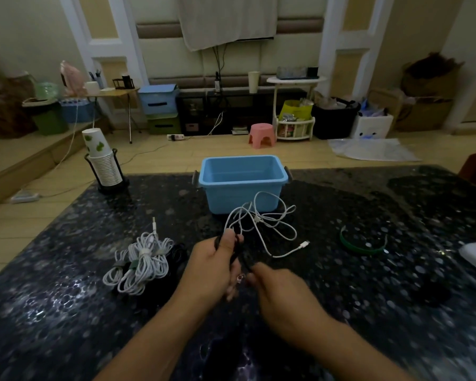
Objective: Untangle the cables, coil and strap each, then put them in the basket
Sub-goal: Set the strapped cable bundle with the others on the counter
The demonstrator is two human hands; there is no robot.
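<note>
Fingers of my left hand [217, 259] and right hand [275, 284] pinch the black cable [235, 255]; I should wind even loops, clear of white cable [261, 218] at twelve o'clock.

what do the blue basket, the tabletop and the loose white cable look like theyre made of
Blue basket: likely moulded plastic, smooth and matte, one even colour with rounded corners.
Tabletop: dark and glossy with pale speckles and light glints; it looks like polished stone, though it might be a printed laminate or glass.
Loose white cable: flexible, smooth white jacket, probably rubbery plastic, lying in soft loops.
</note>
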